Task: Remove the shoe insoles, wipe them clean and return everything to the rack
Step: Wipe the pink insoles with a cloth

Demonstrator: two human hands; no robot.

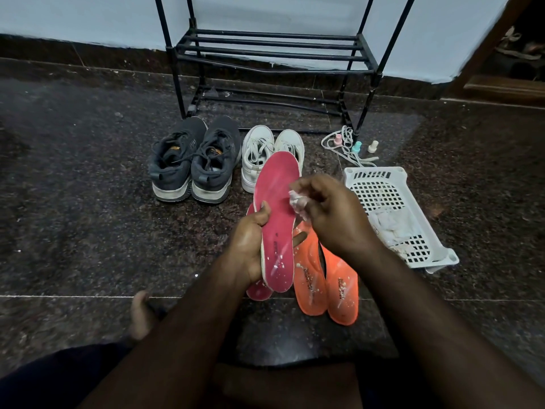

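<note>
Left hand (250,237) grips pink insole (277,219) — right fingers (312,187) above.

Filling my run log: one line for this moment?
step: wiping | left hand: holds pink insole | right hand: pinches wipe | rack: empty

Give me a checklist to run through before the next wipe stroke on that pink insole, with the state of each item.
1. Left hand grips the pink insole: ok.
2. Right hand pinches the white wipe: ok.
3. Wipe touching the insole's surface: cannot tell.
4. Insole clean: not ok, white flecks near the heel.
5. Orange insoles wiped: not ok, flecks show; they lie on the floor.
6. Rack shelf free for returns: ok; the dark shoes and white shoes stand on the floor.
</note>
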